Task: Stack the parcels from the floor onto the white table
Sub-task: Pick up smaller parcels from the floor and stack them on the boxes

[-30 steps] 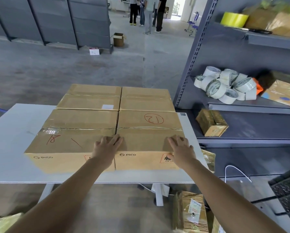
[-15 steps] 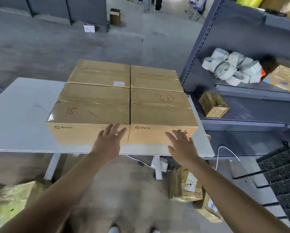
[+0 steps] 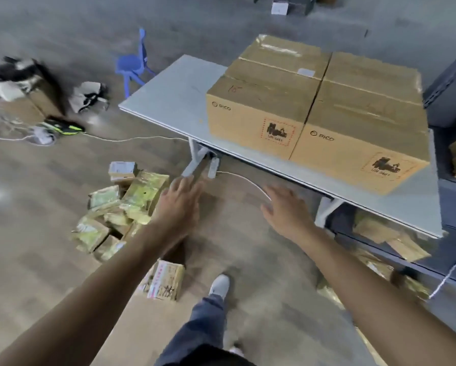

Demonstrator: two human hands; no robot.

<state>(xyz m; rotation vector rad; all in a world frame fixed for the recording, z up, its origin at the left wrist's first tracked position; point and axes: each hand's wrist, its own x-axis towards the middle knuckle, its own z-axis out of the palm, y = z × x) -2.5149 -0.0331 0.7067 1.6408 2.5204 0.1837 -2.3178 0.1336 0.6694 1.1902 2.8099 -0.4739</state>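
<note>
Several large brown cardboard boxes (image 3: 319, 112) stand side by side on the white table (image 3: 174, 101) at the upper right. On the floor left of the table lies a heap of small taped parcels (image 3: 121, 210), and one parcel with a printed label (image 3: 165, 280) lies nearer my feet. More parcels (image 3: 388, 236) lie under the table's right end. My left hand (image 3: 180, 204) hovers with fingers spread beside the heap, holding nothing. My right hand (image 3: 285, 207) is held out flat over the bare floor, below the table's front edge, also empty.
A white cable (image 3: 132, 140) runs across the floor to a power strip (image 3: 213, 167) by the table leg. A blue stool (image 3: 132, 64) stands behind the table's left end. Bags and shoes (image 3: 63, 126) clutter the far left. A grey shelf unit (image 3: 454, 83) borders the right.
My hands have left the front boxes and dropped below the table edge. The view has swung down and left, bringing the floor parcels into sight.
</note>
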